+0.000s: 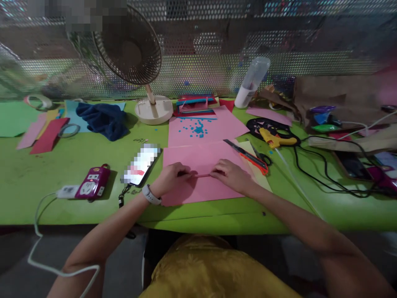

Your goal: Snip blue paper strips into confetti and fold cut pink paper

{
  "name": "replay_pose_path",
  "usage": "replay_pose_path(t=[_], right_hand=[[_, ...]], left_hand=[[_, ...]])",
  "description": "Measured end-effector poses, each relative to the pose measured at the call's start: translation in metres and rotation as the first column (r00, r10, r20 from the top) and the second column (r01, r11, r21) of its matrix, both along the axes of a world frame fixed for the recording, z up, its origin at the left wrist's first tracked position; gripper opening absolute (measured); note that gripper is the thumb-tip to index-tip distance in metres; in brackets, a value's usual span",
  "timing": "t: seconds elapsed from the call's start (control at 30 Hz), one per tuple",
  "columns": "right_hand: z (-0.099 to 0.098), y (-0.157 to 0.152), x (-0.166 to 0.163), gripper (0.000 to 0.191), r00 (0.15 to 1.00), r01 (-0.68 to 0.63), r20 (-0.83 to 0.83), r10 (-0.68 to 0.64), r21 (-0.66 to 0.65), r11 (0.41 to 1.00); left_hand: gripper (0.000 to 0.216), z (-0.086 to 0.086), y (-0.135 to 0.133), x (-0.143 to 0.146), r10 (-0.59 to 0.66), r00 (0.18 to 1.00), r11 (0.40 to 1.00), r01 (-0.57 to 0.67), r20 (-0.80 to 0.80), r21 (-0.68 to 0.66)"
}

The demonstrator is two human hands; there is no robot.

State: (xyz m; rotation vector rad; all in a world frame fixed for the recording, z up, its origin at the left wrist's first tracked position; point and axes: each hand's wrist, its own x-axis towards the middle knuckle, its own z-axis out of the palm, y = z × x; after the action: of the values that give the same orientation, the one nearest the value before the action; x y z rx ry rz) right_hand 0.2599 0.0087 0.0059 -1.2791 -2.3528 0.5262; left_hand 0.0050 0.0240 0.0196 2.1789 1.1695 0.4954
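Both my hands rest on a pink paper sheet [201,159] lying on the green table [62,165]. My left hand [170,179] and my right hand [231,174] each pinch one end of a thin pink paper strip [202,175] stretched between them, fingers closed. A white watch is on my left wrist. A second pink sheet [207,128] with blue paper bits lies just behind. A red utility knife [248,156] and scissors [263,158] lie close to my right hand.
A phone [141,164] and a purple power strip [92,183] sit to the left. A desk fan [133,49], a blue cloth [104,118] and coloured paper stand behind. On the right are a yellow glue gun [274,140], black cables, a glue bottle [252,82] and brown paper bags [328,97].
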Motion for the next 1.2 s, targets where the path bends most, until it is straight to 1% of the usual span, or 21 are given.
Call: replay_pose_path(t=[0.13,0.23,0.37,0.5,0.6,0.67,0.73,0.77,0.8,0.83,0.87,0.93,1.0,1.03,1.1,1.2], right_hand=[[-0.003,0.005,0.003,0.015,0.998,0.055,-0.017,-0.056,-0.089,0.995],[0.001,0.006,0.003,0.015,0.997,0.071,0.002,-0.071,-0.121,0.990],[0.006,0.006,0.002,0.015,0.996,0.088,0.031,-0.085,-0.155,0.984],[0.005,0.007,0.002,0.014,0.996,0.094,0.031,-0.089,-0.183,0.979],[0.005,0.008,0.002,0.015,0.995,0.095,0.026,-0.091,-0.190,0.977],[0.007,0.007,0.002,0.014,0.996,0.094,0.019,-0.093,-0.200,0.975],[0.008,0.007,0.001,0.013,0.995,0.099,0.012,-0.099,-0.212,0.972],[0.009,0.007,0.001,0.013,0.995,0.103,0.008,-0.103,-0.217,0.971],[0.010,0.007,0.000,0.014,0.994,0.110,0.006,-0.111,-0.219,0.970],[0.011,0.007,-0.001,0.014,0.993,0.117,0.005,-0.119,-0.220,0.968],[0.011,0.006,-0.001,0.014,0.992,0.121,0.002,-0.124,-0.224,0.967],[0.011,0.006,-0.002,0.012,0.991,0.126,-0.011,-0.133,-0.233,0.964],[0.010,0.006,-0.002,0.011,0.990,0.130,-0.025,-0.140,-0.237,0.963],[0.009,0.006,-0.002,0.012,0.989,0.133,-0.030,-0.144,-0.237,0.962],[0.008,0.005,-0.002,0.015,0.988,0.140,-0.030,-0.151,-0.227,0.964],[0.007,0.005,-0.001,0.016,0.989,0.138,-0.027,-0.147,-0.210,0.968]], left_hand=[[0.024,0.002,0.002,-0.002,-0.012,1.000,0.997,0.013,0.015,-0.076],[0.025,0.004,0.003,-0.006,-0.018,1.000,0.996,0.018,-0.004,-0.092],[0.023,0.009,0.007,-0.016,-0.027,0.991,0.998,0.018,-0.133,-0.066],[0.022,0.019,0.012,-0.031,-0.032,0.969,0.995,0.006,-0.244,-0.104],[0.025,0.027,0.015,-0.043,-0.036,0.940,0.993,-0.003,-0.339,-0.114],[0.027,0.032,0.013,-0.047,-0.027,0.915,0.998,-0.001,-0.402,-0.068],[0.027,0.036,0.005,-0.042,0.054,0.894,0.996,-0.019,-0.444,0.083],[0.027,0.037,-0.001,-0.037,0.130,0.886,0.978,-0.039,-0.446,0.207],[0.031,0.036,-0.008,-0.029,0.197,0.886,0.943,-0.055,-0.419,0.329],[0.037,0.033,-0.016,-0.020,0.215,0.897,0.911,-0.041,-0.387,0.410],[0.042,0.029,-0.025,-0.009,0.180,0.915,0.885,0.010,-0.362,0.465],[0.058,0.015,-0.040,0.012,0.028,0.919,0.855,0.182,-0.394,0.486],[0.078,-0.001,-0.051,0.028,-0.074,0.901,0.837,0.290,-0.428,0.464],[0.085,-0.009,-0.054,0.034,-0.097,0.898,0.835,0.308,-0.429,0.457],[0.091,-0.020,-0.056,0.039,-0.102,0.906,0.839,0.300,-0.411,0.454],[0.093,-0.026,-0.054,0.038,-0.100,0.919,0.844,0.281,-0.381,0.456]])
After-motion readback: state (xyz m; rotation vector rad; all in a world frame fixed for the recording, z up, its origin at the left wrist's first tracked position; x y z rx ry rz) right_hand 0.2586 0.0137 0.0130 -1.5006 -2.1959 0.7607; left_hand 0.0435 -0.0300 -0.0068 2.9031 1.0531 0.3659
